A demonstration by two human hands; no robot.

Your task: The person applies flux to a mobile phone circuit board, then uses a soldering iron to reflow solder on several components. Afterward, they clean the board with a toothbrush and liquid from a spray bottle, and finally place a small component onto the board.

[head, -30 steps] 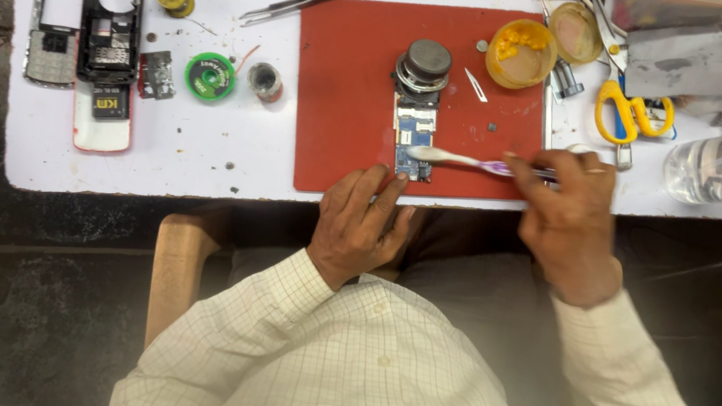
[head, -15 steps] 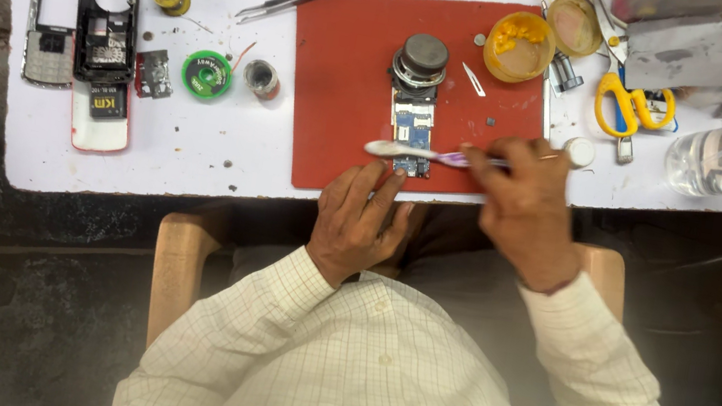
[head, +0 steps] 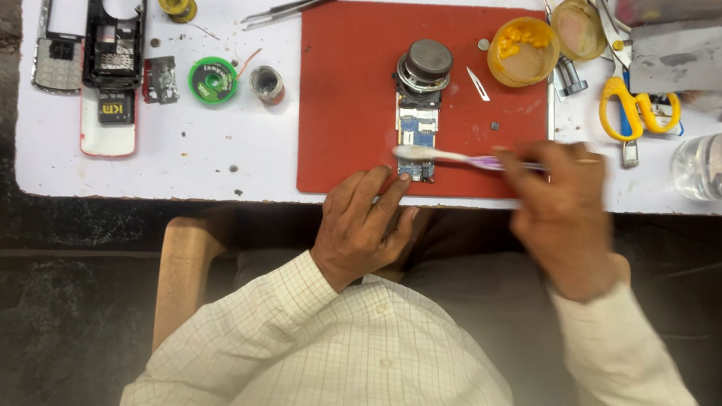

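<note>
Red work mat [head: 351, 85], centre, on white tabletop [head: 194, 157]. Toothbrush [head: 455, 158]: white head, purple handle. Circuit board [head: 416, 135] blue w/ silver. Scissors [head: 639, 104], upper right, yellow grips. Solder spool [head: 212, 80] green. Shirt [head: 409, 385] cream, fine check. Phone housing [head: 116, 29] black, upper left.

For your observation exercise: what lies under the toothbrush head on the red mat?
Under the toothbrush head lies a small circuit board on the red mat. The right hand holds the brush; the left hand touches the board's near end. The bristles hide part of the board.
</note>
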